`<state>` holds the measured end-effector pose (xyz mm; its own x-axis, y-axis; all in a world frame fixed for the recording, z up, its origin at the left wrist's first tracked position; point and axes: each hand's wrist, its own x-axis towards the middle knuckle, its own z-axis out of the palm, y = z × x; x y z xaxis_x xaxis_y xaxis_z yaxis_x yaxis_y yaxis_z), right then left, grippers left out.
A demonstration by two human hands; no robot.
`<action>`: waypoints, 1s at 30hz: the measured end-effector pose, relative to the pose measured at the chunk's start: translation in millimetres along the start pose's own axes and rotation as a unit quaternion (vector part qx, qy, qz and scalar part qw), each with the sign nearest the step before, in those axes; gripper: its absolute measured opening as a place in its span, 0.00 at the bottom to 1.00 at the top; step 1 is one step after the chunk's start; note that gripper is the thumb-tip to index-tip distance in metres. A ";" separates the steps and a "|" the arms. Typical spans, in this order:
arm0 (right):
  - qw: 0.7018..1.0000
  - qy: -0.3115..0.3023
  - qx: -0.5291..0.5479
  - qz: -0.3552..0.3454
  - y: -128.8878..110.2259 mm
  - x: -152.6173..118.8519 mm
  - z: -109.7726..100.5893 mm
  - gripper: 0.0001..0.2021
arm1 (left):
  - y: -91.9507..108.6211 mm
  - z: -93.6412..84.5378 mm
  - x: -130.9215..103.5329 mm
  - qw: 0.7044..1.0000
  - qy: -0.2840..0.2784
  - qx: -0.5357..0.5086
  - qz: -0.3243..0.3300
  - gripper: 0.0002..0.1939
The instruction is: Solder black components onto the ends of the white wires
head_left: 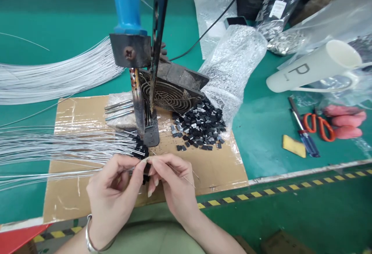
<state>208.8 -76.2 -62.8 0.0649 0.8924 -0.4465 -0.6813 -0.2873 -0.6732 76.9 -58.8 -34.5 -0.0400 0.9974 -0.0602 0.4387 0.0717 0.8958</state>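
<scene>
My left hand is closed in a pinch, its thumb and forefinger meeting my right fingertips; what lies between them is too small to make out. My right hand pinches thin wires, whose ends stick out to the right past the fingers. Just behind the fingertips are black connectors on the ends of a bundle of white wires that stretches left. Above them points the metal nozzle of a blue-handled hot-air tool, clamped in a stand.
Cardboard covers the work area. A dusty fan stands behind the nozzle, with a heap of small black pieces beside it. More white wires lie at left. Bubble wrap, a white mug, a screwdriver and scissors are rightward.
</scene>
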 end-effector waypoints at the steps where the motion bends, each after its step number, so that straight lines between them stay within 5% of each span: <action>1: 1.000 0.001 0.002 0.000 -1.6 0.9 -0.2 0.08 | 0.4 -0.7 1.2 1.000 -0.006 -0.002 -0.001 0.05; 4: 0.998 0.020 -0.034 -0.041 -11.6 3.1 -6.1 0.08 | 0.1 -3.8 4.7 1.000 0.004 -0.009 0.004 0.05; 7: 0.970 0.076 -0.174 -0.154 -27.1 2.7 -21.0 0.05 | -0.8 -6.7 7.1 1.000 0.014 -0.021 -0.007 0.02; 13: 0.800 0.135 -0.507 -0.292 -40.6 4.7 -51.8 0.05 | 4.4 -9.0 12.5 0.999 0.010 -0.041 -0.025 0.01; 16: 0.704 0.125 -0.607 -0.347 -35.4 8.7 -57.7 0.05 | 6.8 -10.8 14.3 0.999 0.004 -0.030 -0.014 0.01; 19: 0.642 0.108 -0.658 -0.379 -32.4 10.5 -59.0 0.03 | 5.0 -13.1 13.4 1.000 0.000 -0.007 -0.003 0.01; 23: 0.625 0.094 -0.676 -0.378 -37.1 9.8 -58.1 0.06 | 0.2 -15.3 10.4 1.000 0.000 0.018 -0.004 0.03; 28: 0.674 0.105 -0.640 -0.354 -44.0 9.8 -55.5 0.06 | -2.0 -17.4 8.7 1.000 0.004 0.027 -0.001 0.03; 30: 0.672 0.114 -0.637 -0.359 -43.8 9.0 -55.7 0.07 | -2.7 -17.9 8.5 1.000 0.006 0.027 -0.004 0.03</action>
<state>279.9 -74.9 -70.2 0.2534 0.9253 0.2822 0.7538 -0.0060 -0.6571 59.2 -50.7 -29.5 -0.0533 0.9967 -0.0616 0.4869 0.0798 0.8698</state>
